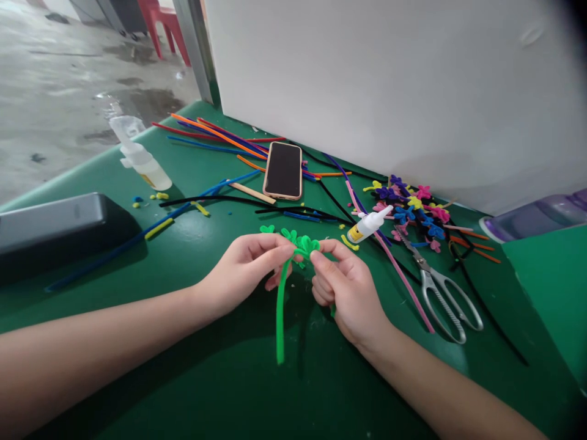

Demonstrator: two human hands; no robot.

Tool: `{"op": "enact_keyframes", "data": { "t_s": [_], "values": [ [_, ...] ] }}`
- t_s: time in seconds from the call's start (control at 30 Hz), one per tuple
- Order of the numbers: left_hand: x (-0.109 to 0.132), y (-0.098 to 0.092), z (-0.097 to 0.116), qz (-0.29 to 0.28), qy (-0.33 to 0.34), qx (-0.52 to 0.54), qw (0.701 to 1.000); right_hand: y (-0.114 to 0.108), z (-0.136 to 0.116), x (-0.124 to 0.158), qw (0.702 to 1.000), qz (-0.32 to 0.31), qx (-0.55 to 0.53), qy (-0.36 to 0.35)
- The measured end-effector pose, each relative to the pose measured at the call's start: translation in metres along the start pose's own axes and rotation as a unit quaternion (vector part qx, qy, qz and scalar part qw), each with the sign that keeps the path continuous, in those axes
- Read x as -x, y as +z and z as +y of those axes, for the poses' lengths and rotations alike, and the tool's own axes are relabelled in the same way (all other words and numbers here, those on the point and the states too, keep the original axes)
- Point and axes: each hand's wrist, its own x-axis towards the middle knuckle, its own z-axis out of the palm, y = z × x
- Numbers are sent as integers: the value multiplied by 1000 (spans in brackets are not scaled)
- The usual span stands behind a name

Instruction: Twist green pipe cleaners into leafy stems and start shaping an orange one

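Between my two hands is a bright green pipe cleaner (281, 318), bent into small loops at its upper part. Its straight tail hangs down below the fingers. My left hand (247, 269) pinches it from the left with thumb and forefinger. From the right, my right hand (343, 284) pinches the looped part, its other fingers curled in. Just beyond the fingertips are more green looped shapes (267, 229); whether they join the held piece I cannot tell. A small glue bottle (369, 225) lies past my right hand, and silver scissors (443, 287) rest to its right.
On the green table (183, 373) lie a phone (283, 171), loose coloured pipe cleaners (215, 131) and a pile of pipe-cleaner flowers (413, 205). A clear glue bottle (147, 164) and a dark box (59, 229) stand left. A purple bottle (536, 214) lies right, near the white wall (389, 79).
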Motion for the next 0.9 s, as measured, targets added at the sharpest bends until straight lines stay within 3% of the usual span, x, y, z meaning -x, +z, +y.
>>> {"op": "enact_keyframes", "data": {
  "t_s": [0.3,0.53,0.67,0.9],
  "values": [
    [-4,-4,-2,-58,-26,85,994,1,0,1,1000,14,-5,-12],
    [-6,-4,-1,-69,-58,157,983,3,3,2,999,1,21,-48],
    [-6,-4,-3,-76,-35,142,986,2,3,0,995,-2,59,-77],
    [-3,-3,-1,-73,8,65,995,-5,1,-4,993,32,96,-57]
  ]
}}
